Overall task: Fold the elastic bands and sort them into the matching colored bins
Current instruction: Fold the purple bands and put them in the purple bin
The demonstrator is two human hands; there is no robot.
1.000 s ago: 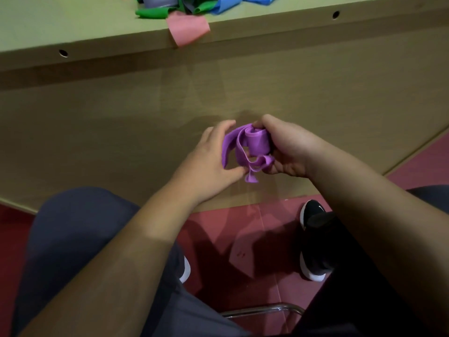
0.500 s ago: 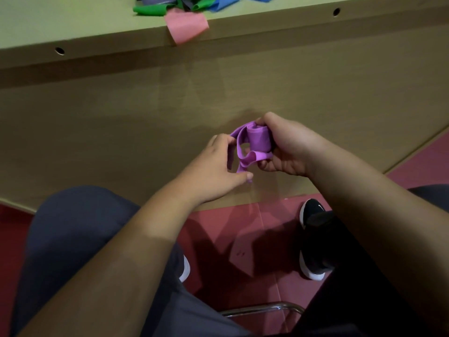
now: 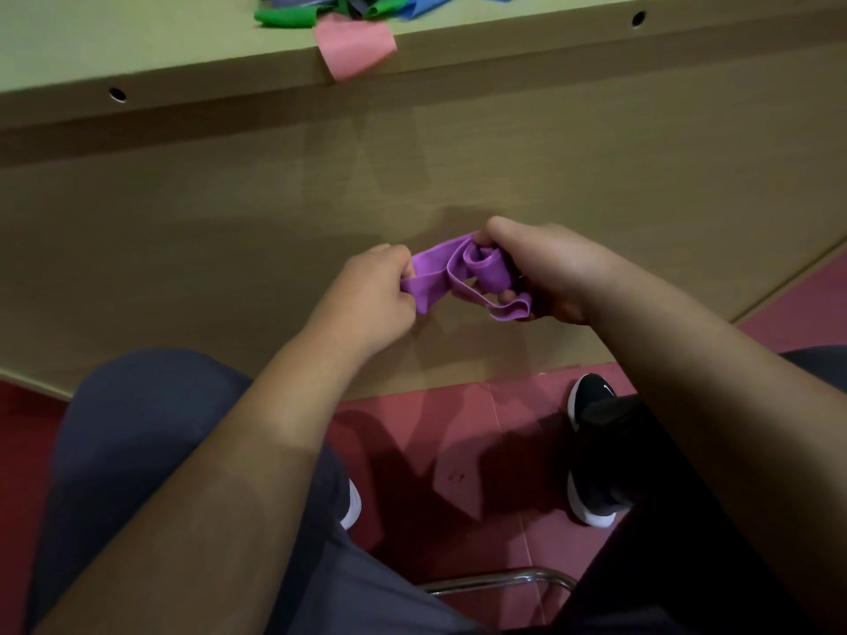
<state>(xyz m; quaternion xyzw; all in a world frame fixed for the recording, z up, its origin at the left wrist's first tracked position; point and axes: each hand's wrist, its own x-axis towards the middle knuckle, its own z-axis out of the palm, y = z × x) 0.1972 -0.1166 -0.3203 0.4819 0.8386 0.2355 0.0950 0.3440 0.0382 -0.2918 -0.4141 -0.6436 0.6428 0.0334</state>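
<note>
Purple elastic band [image 3: 433, 272] stretches between both hands, with its long axis running left to right. The left hand [image 3: 366, 297] pinches the flatter end in curled fingers, and the right hand [image 3: 554, 272] grips the bunched, looped end. Both hands are level and equally near it, low against the desk's side panel [image 3: 229, 231]. The unsorted bands [image 3: 293, 16] lie well above and ahead on the desk top [image 3: 137, 43].

Wooden desk panel [image 3: 229, 231] faces me; one hole [image 3: 117, 93] drilled in its upper lip at left. Below: red floor tiles [image 3: 458, 451], my grey trouser leg [image 3: 151, 428], black white-soled shoe [image 3: 589, 396], chrome chair rail [image 3: 499, 580].
</note>
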